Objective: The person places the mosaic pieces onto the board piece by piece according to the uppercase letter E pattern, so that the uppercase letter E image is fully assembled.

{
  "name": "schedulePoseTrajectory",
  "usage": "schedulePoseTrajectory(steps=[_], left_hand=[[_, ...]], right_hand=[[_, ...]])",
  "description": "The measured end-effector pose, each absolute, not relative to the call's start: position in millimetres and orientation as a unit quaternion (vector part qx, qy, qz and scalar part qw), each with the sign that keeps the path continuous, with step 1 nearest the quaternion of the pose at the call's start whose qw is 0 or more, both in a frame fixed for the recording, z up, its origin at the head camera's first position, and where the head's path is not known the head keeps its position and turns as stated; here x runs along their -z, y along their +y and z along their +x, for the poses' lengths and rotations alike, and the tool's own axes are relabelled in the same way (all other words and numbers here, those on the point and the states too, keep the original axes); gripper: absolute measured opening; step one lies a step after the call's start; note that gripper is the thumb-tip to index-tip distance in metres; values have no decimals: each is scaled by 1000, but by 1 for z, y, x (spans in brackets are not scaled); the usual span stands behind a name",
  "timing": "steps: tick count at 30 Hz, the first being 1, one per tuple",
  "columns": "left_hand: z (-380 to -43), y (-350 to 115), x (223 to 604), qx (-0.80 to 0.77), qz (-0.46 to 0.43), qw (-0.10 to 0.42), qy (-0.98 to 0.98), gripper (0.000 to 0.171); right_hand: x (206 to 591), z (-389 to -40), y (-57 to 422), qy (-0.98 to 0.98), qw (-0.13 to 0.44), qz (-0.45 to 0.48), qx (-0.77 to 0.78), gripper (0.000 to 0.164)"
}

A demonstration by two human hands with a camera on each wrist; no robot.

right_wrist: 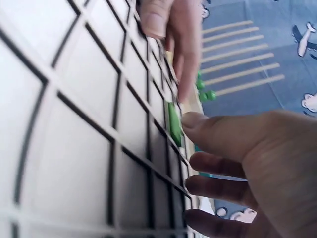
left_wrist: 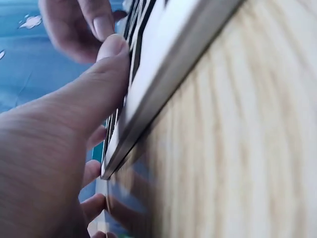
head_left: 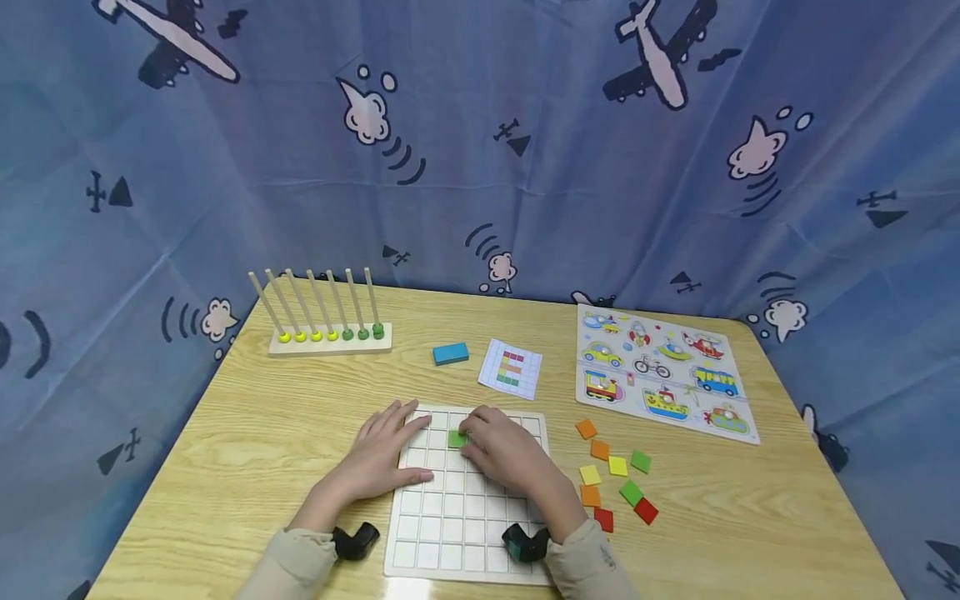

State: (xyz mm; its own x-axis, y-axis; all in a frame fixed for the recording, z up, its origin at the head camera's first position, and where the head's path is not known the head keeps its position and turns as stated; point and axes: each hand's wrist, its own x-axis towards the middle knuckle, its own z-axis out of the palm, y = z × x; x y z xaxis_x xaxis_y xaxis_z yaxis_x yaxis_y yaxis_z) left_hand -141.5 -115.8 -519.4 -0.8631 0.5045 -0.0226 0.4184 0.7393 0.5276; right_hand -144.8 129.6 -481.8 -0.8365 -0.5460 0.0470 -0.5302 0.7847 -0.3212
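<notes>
A white grid board (head_left: pixel 453 506) lies on the table in front of me, with a small green square tile (head_left: pixel 456 439) in its upper part. My right hand (head_left: pixel 504 448) is over the board and pinches that tile at its right side with thumb and fingertips. The same green tile (right_wrist: pixel 174 124) shows beside the thumb in the right wrist view, close to the board's surface. Spread over the board's upper left edge, my left hand (head_left: pixel 375 457) has its thumb (left_wrist: pixel 114 54) lying on the grid and its other fingers extended toward the far edge.
Loose orange, yellow, green and red tiles (head_left: pixel 617 466) lie right of the board. Behind it are a printed pattern card (head_left: pixel 531 364) and a blue block (head_left: pixel 450 354). A peg stand (head_left: pixel 330 342) with beads stands back left; a vehicle picture puzzle (head_left: pixel 637 387) lies back right.
</notes>
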Motion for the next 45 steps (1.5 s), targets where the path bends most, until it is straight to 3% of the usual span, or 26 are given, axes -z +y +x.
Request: schedulePoseTrajectory(steps=[10, 17, 23, 31, 45], left_hand=[[-140, -120, 535, -278, 254, 63, 924, 80], [-140, -122, 533, -280, 255, 59, 924, 80], [-139, -122, 531, -282, 251, 56, 924, 79], [-138, -121, 532, -288, 251, 58, 922, 79], [-139, -120, 535, -287, 254, 52, 922, 78]], right_hand=[[461, -139, 211, 961, 6, -135, 241, 26], [467, -136, 260, 973, 28, -54, 223, 36], [475, -138, 268, 978, 40, -39, 202, 45], [480, -138, 269, 983, 60, -20, 173, 41], [489, -139, 269, 986, -2, -49, 157, 31]])
